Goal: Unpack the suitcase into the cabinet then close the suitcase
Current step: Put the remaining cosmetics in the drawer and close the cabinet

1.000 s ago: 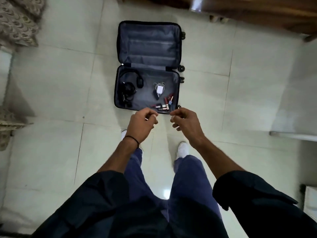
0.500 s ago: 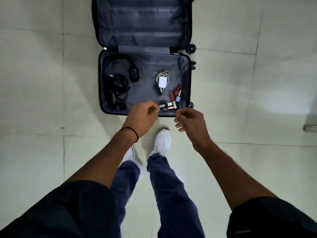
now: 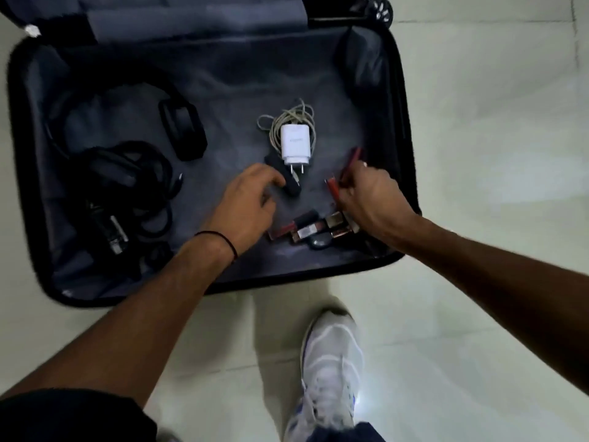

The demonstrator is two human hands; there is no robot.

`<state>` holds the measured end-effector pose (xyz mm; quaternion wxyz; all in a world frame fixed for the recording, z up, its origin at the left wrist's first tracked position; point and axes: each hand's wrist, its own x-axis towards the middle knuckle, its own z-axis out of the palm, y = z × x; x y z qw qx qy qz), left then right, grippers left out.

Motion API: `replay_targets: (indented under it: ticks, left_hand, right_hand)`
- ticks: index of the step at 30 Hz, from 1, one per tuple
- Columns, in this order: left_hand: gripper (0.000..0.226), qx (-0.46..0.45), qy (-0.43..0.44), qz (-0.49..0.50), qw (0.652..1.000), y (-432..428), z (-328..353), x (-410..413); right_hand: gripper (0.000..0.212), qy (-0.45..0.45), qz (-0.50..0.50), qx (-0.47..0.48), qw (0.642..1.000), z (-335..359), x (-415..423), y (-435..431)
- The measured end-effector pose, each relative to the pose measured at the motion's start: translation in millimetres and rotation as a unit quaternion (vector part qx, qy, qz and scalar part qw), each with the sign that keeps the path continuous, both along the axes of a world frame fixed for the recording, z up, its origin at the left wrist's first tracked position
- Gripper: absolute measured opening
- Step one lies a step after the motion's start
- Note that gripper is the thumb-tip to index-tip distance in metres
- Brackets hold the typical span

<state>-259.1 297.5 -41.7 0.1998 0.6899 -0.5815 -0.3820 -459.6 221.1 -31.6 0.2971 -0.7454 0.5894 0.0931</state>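
Both hands reach down into the open suitcase (image 3: 395,100), which lies flat on the tiled floor (image 3: 494,138) with its grey lining showing. The left hand (image 3: 248,199) has its fingers curved, their tips at a small black piece (image 3: 288,181) that lies just below a white charger (image 3: 294,143); whether it grips that piece I cannot tell. A dark thread (image 3: 223,239) circles the left wrist. The right hand (image 3: 369,199), apart from the left, pinches thin red sticks (image 3: 352,159) that poke out past its fingers. Between the two wrists, near the case's front wall, a cluster of small cosmetic tubes (image 3: 312,228) lies on the lining. A pale cable (image 3: 287,118) is coiled behind the charger. At the left side of the case lie black headphones (image 3: 181,132) and a tangle of black cords (image 3: 140,186). A wheel (image 3: 381,9) shows at the far right corner. One white shoe (image 3: 331,362) stands on the floor just before the case.
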Motion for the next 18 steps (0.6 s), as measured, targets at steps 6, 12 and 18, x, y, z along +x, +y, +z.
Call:
replay_targets:
  ticks: [6,12,18]
  left_hand:
    - [0.057,-0.102,-0.182,-0.181,0.961,-20,-41,7]
    - [0.034,-0.149,-0.279,-0.19,0.929,-31,-39,-9]
    - [0.031,-0.179,-0.319,-0.231,0.901,-36,-38,-4]
  right_hand:
    - [0.024,0.081,0.162,-0.055,0.982,-17,1,6]
    - [0.025,0.11,0.118,-0.104,0.981,-15,4,23]
    - [0.028,0.082,0.093,-0.108,0.986,-15,0,27]
